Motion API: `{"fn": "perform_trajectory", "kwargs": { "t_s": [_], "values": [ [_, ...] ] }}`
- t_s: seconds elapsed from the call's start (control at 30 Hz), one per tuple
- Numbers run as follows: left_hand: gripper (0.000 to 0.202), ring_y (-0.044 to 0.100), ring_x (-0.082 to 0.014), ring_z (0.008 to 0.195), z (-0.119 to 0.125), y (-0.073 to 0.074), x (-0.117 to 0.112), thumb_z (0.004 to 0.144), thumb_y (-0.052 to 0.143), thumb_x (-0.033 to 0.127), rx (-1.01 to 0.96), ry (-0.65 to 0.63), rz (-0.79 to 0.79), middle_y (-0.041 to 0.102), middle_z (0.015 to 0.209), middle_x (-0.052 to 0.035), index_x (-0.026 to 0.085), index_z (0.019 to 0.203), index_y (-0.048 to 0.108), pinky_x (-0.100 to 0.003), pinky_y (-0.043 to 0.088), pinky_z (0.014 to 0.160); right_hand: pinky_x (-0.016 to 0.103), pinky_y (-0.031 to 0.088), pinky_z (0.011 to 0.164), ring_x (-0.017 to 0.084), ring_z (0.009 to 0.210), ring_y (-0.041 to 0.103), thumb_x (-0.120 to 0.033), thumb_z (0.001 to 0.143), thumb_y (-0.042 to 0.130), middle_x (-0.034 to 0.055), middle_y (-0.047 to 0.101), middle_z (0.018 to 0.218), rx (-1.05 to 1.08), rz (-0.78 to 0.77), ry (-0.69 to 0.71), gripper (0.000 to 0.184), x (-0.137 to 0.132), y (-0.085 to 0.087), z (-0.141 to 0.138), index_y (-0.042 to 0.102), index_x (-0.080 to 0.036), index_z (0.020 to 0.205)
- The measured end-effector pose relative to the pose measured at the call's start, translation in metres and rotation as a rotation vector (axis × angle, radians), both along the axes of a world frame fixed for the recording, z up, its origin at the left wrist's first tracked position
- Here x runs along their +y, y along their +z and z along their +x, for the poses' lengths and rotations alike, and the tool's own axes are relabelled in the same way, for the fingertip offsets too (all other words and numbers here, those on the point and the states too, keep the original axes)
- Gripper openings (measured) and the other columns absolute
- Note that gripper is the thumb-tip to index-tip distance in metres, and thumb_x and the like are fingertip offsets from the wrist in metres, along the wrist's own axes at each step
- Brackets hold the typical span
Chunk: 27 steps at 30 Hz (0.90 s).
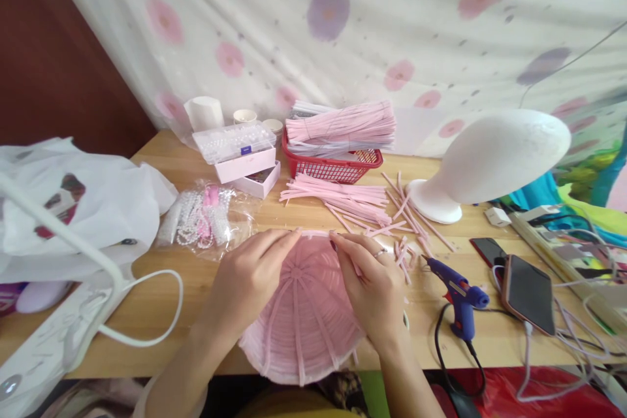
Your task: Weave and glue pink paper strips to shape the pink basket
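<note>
A pink bowl-shaped hat [304, 320], built from fuzzy pipe-cleaner strips with ribs spreading from a central hub, is tilted at the table's front edge. My left hand [252, 274] has its fingers closed at the hat's far rim, on the left. On the right of that same rim, my right hand [375, 281], with a ring on one finger, pinches with thumb and forefinger. Parts of the rim are hidden behind the fingers. Just beyond the hat lie loose pink pipe cleaners [343, 196], and short cut pieces [402, 258] are beside my right hand.
A blue glue gun [458, 294] with a black cord lies at right, near a phone [529, 294] and cables. Behind stand a white foam head [499, 157], a red basket [328, 168] of pipe cleaners and bead boxes [240, 147]. Bagged beads [200, 219] and a white lamp [63, 228] are left.
</note>
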<state>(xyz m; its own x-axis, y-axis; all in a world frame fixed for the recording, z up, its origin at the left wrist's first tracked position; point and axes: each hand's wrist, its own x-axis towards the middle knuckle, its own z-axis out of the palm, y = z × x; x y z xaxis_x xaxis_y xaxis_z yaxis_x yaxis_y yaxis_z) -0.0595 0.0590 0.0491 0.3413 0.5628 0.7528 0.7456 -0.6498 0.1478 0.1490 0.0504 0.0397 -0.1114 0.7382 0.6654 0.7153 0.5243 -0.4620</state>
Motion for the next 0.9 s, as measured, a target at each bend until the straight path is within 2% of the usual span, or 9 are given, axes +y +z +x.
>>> {"fn": "perform_trajectory", "kwargs": {
  "t_s": [0.2, 0.3, 0.5, 0.63, 0.73, 0.9],
  "values": [
    [0.026, 0.077, -0.017, 0.092, 0.001, -0.001, -0.006, 0.095, 0.059, -0.003, -0.062, -0.035, 0.095, 0.08, 0.099, -0.0078, 0.012, 0.113, 0.07, -0.029, 0.064, 0.087, 0.033, 0.061, 0.079, 0.02, 0.089, 0.076, -0.002, 0.095, 0.062, 0.0066, 0.079, 0.099, 0.047, 0.184, 0.012, 0.032, -0.005, -0.005, -0.001, 0.077, -0.025, 0.111],
    [0.027, 0.077, -0.0174, 0.095, 0.002, -0.005, -0.008, 0.093, 0.063, -0.003, -0.085, -0.049, 0.109, 0.08, 0.1, -0.0084, 0.011, 0.115, 0.07, -0.03, 0.064, 0.089, 0.034, 0.062, 0.076, 0.02, 0.087, 0.075, 0.002, 0.093, 0.064, 0.0065, 0.078, 0.099, 0.058, 0.219, 0.018, 0.038, -0.007, -0.011, 0.0, 0.076, -0.026, 0.115],
    [0.027, 0.075, -0.018, 0.1, 0.001, -0.01, -0.013, 0.09, 0.068, -0.004, -0.108, -0.091, 0.118, 0.079, 0.103, -0.0116, 0.007, 0.114, 0.071, -0.03, 0.062, 0.092, 0.031, 0.061, 0.073, 0.018, 0.086, 0.073, 0.008, 0.088, 0.068, 0.0068, 0.077, 0.096, 0.078, 0.273, 0.03, 0.039, -0.012, -0.016, 0.0, 0.074, -0.021, 0.114],
    [0.026, 0.074, -0.0171, 0.101, -0.002, -0.006, -0.023, 0.088, 0.071, -0.003, -0.106, -0.107, 0.061, 0.079, 0.101, -0.011, 0.007, 0.112, 0.071, -0.028, 0.06, 0.093, 0.035, 0.063, 0.074, 0.02, 0.088, 0.073, 0.008, 0.086, 0.07, 0.008, 0.076, 0.097, 0.095, 0.304, 0.058, 0.039, -0.019, -0.017, -0.001, 0.075, -0.018, 0.114],
    [0.02, 0.073, -0.0145, 0.094, -0.003, -0.001, -0.033, 0.09, 0.072, 0.004, -0.185, -0.098, -0.059, 0.077, 0.097, -0.0073, 0.011, 0.109, 0.07, -0.025, 0.06, 0.09, 0.039, 0.064, 0.074, 0.022, 0.089, 0.073, 0.009, 0.084, 0.071, 0.0091, 0.077, 0.099, 0.099, 0.341, 0.097, 0.039, -0.026, -0.02, 0.001, 0.076, -0.015, 0.115],
    [0.012, 0.071, -0.0115, 0.09, -0.005, 0.008, -0.045, 0.096, 0.066, 0.011, -0.265, -0.076, -0.243, 0.075, 0.094, -0.0026, 0.017, 0.106, 0.07, -0.023, 0.058, 0.085, 0.04, 0.066, 0.075, 0.023, 0.091, 0.074, 0.009, 0.082, 0.073, 0.0068, 0.078, 0.101, 0.062, 0.367, 0.084, 0.047, -0.033, -0.025, 0.005, 0.075, -0.016, 0.121]
  ]
}}
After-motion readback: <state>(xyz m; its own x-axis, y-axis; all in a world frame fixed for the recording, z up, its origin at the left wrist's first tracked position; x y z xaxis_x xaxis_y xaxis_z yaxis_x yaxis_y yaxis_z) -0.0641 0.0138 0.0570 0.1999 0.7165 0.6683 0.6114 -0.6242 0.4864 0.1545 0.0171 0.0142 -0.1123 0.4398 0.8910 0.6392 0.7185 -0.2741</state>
